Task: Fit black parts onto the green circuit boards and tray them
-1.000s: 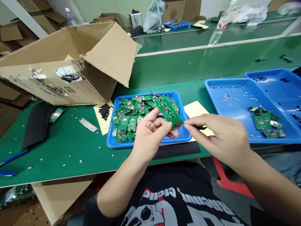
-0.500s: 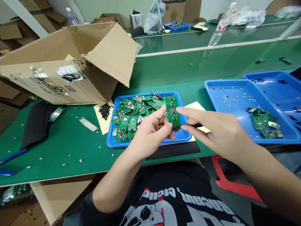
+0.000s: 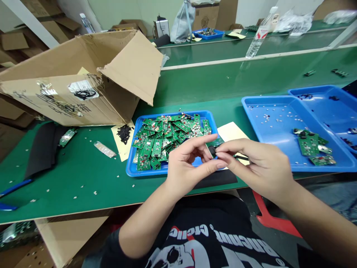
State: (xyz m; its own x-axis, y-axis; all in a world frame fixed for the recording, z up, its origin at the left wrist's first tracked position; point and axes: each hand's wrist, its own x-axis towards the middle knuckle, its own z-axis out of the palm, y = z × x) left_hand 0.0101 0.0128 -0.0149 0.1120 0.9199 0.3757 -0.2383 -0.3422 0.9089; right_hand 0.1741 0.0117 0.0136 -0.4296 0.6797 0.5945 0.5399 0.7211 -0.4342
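Above the front right of a blue tray (image 3: pixel 131 163), my left hand (image 3: pixel 187 163) grips a green circuit board (image 3: pixel 216 142), now tilted nearly edge-on. A black part (image 3: pixel 212 150) sits at the board's near end. My right hand (image 3: pixel 260 167) is closed, its thumb and forefinger pinched at that black part. A thin dark piece (image 3: pixel 242 158) sticks out behind the right fingers; its kind cannot be made out. Many green boards (image 3: pixel 157 145) are heaped in the tray below.
Left of the tray, small black pieces (image 3: pixel 124 133) lie on yellow paper, with a large open carton (image 3: pixel 83 85) behind. To the right stands another blue tray (image 3: pixel 251 111) holding several boards (image 3: pixel 309 145). A water bottle (image 3: pixel 258 39) leans on the back ledge. Blue-handled pliers (image 3: pixel 13 188) lie far left.
The circuit board has turned from facing me to nearly edge-on and dropped lower. My right forefinger has moved from the board's face down to the black part at its near end.
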